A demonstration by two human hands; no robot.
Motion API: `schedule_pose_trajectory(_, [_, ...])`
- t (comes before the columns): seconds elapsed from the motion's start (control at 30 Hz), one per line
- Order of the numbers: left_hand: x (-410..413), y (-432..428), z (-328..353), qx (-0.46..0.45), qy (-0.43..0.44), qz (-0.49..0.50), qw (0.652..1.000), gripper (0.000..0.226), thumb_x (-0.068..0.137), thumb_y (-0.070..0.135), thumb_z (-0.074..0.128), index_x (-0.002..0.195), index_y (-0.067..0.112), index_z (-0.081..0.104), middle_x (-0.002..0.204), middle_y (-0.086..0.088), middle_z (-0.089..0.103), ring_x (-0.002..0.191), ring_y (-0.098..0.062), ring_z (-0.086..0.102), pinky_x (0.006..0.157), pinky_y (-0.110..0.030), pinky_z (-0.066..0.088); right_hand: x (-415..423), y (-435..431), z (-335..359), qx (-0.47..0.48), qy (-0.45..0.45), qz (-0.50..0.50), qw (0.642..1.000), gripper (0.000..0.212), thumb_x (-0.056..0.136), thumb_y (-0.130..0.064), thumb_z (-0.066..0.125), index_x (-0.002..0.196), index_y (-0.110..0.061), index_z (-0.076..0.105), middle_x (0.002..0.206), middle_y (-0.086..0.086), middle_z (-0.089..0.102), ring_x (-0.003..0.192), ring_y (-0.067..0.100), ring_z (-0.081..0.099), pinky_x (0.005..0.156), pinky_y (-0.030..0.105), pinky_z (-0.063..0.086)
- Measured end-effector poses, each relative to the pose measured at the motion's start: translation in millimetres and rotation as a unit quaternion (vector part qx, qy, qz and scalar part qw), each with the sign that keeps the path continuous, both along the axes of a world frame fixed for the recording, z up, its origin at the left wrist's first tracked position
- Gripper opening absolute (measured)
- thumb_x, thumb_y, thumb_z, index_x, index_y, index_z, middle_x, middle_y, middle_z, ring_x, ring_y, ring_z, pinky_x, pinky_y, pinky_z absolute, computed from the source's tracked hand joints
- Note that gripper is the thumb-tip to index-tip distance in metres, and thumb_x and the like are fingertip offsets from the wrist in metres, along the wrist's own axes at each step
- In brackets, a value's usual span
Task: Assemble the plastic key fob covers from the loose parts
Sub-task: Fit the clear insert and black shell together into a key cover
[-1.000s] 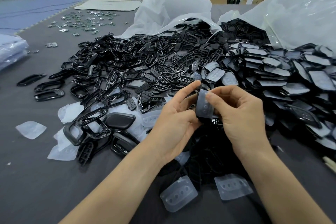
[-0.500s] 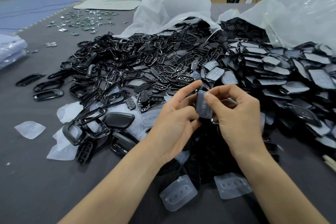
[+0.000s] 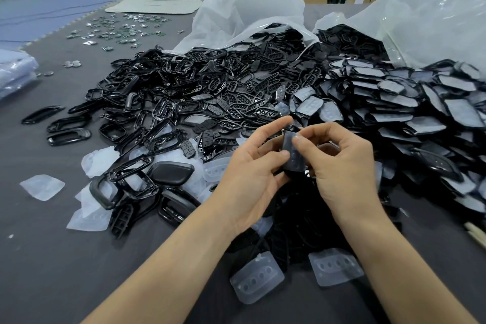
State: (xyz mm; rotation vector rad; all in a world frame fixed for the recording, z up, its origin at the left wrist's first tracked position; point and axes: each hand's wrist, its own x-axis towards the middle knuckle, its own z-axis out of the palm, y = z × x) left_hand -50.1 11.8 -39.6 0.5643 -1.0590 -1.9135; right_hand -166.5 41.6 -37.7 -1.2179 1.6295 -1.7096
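Fob cover (image 3: 293,158) mid-scene, held just above the near heap between both hands; cloudy pad (image 3: 294,144) faces up over a black shell (image 3: 290,173); left hand (image 3: 249,181) grips it, thumb on the left edge, fingers curled behind; right hand (image 3: 344,166) pinches the pad's right side between thumb and forefinger. Likely light; pad looks soft and bendy, shell stiff and glossy, so probably slippery; best held by the shell's edges, pad pressed flat with fingertips. Around: tangled black frames (image 3: 184,102) left and far; stacked film-faced backs (image 3: 394,102) right; two loose pads (image 3: 256,277) near, on the grey table (image 3: 52,258); white bags (image 3: 249,16) far. Nothing blocks the hands; the heap crowds close beneath them.
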Motion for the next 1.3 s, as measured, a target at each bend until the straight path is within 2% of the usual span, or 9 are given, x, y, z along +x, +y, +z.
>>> schedule_pose_trajectory(0.23, [-0.6, -0.7, -1.2, -0.003, 0.001, 0.009, 1.0, 0.046, 0.092, -0.015, 0.039, 0.114, 0.017, 0.063, 0.091, -0.004, 0.071, 0.087, -0.016, 0.068, 0.072, -0.027, 0.057, -2.9, 1.3, 0.9, 0.009, 0.007, 0.014, 1.0, 0.013, 0.079, -0.012, 0.074, 0.074, -0.022, 0.068, 0.063, -0.005, 0.063, 0.058, 0.016, 0.055, 0.059, 0.034, 0.048])
schedule_pose_trajectory(0.4, [0.0, 0.3, -1.9, -0.019, -0.011, 0.01, 1.0, 0.046, 0.093, -0.015, 0.038, 0.114, 0.018, 0.062, 0.092, -0.003, 0.073, 0.086, -0.015, 0.069, 0.072, -0.027, 0.057, -3.2, 1.2, 4.0, 0.008, -0.01, 0.03, 0.999, 0.031, 0.079, -0.009, 0.074, 0.09, -0.034, 0.06, 0.069, -0.01, 0.057, 0.055, 0.005, 0.051, 0.051, 0.017, 0.044])
schedule_pose_trajectory(0.5, [0.9, 0.1, -1.4, -0.029, -0.026, 0.014, 0.999, 0.047, 0.092, -0.015, 0.038, 0.114, 0.019, 0.063, 0.092, -0.004, 0.072, 0.085, -0.015, 0.068, 0.074, -0.028, 0.058, -6.3, 0.8, 5.3, 0.033, -0.08, 0.055, 0.995, 0.032, 0.078, -0.008, 0.074, 0.094, -0.031, 0.06, 0.07, -0.009, 0.061, 0.061, 0.008, 0.055, 0.051, 0.017, 0.045])
schedule_pose_trajectory(0.67, [2.8, -0.1, 2.2, -0.055, -0.059, 0.019, 0.997, 0.047, 0.091, -0.017, 0.038, 0.112, 0.018, 0.063, 0.094, -0.007, 0.072, 0.083, -0.019, 0.068, 0.076, -0.036, 0.057, -7.3, 0.9, 6.9, 0.053, -0.137, 0.101, 0.984, 0.022, 0.078, -0.006, 0.072, 0.092, -0.022, 0.066, 0.069, -0.004, 0.067, 0.061, 0.007, 0.061, 0.052, 0.019, 0.047])
schedule_pose_trajectory(0.8, [3.1, 1.9, 4.6, -0.062, -0.075, 0.021, 0.995, 0.049, 0.091, -0.017, 0.039, 0.111, 0.019, 0.064, 0.099, -0.008, 0.072, 0.089, -0.023, 0.066, 0.089, -0.05, 0.051, -7.9, 1.3, 8.2, 0.056, -0.155, 0.107, 0.98, 0.022, 0.079, -0.003, 0.071, 0.092, -0.019, 0.066, 0.066, -0.006, 0.068, 0.06, 0.007, 0.062, 0.05, 0.018, 0.046])
schedule_pose_trajectory(0.87, [3.0, 1.8, 5.2, -0.059, -0.079, 0.019, 0.995, 0.049, 0.091, -0.016, 0.039, 0.113, 0.019, 0.064, 0.102, -0.009, 0.071, 0.092, -0.023, 0.066, 0.093, -0.051, 0.049, -7.9, 1.8, 8.9, 0.053, -0.172, 0.109, 0.978, 0.021, 0.08, 0.0, 0.069, 0.093, -0.017, 0.065, 0.064, -0.006, 0.067, 0.058, 0.005, 0.061, 0.048, 0.017, 0.045])
schedule_pose_trajectory(1.03, [0.9, 1.9, 1.9, -0.059, -0.103, 0.037, 0.992, 0.047, 0.092, -0.012, 0.044, 0.114, 0.025, 0.064, 0.103, -0.005, 0.072, 0.096, -0.023, 0.066, 0.093, -0.047, 0.052, -8.3, 2.4, 11.8, 0.041, -0.191, 0.089, 0.977, 0.019, 0.081, -0.001, 0.069, 0.085, -0.019, 0.066, 0.067, -0.005, 0.068, 0.063, 0.01, 0.064, 0.052, 0.021, 0.05])
schedule_pose_trajectory(1.17, [-1.7, 3.1, -0.9, -0.063, -0.104, 0.039, 0.992, 0.029, 0.092, -0.003, 0.055, 0.113, 0.015, 0.063, 0.1, -0.006, 0.071, 0.089, -0.015, 0.068, 0.078, -0.03, 0.058, -10.6, 2.6, 14.9, 0.024, -0.209, 0.082, 0.974, 0.014, 0.081, -0.002, 0.068, 0.082, -0.015, 0.066, 0.066, -0.004, 0.07, 0.06, 0.009, 0.066, 0.052, 0.019, 0.051])
schedule_pose_trajectory(1.3, [-1.0, 3.3, -3.1, -0.083, -0.123, 0.066, 0.987, 0.02, 0.092, -0.003, 0.056, 0.1, 0.011, 0.067, 0.088, -0.002, 0.073, 0.081, -0.009, 0.069, 0.069, -0.022, 0.057, -9.6, 3.5, 14.9, 0.037, -0.191, 0.089, 0.977, 0.016, 0.082, -0.002, 0.067, 0.076, -0.017, 0.066, 0.065, -0.002, 0.069, 0.06, 0.011, 0.064, 0.053, 0.02, 0.052])
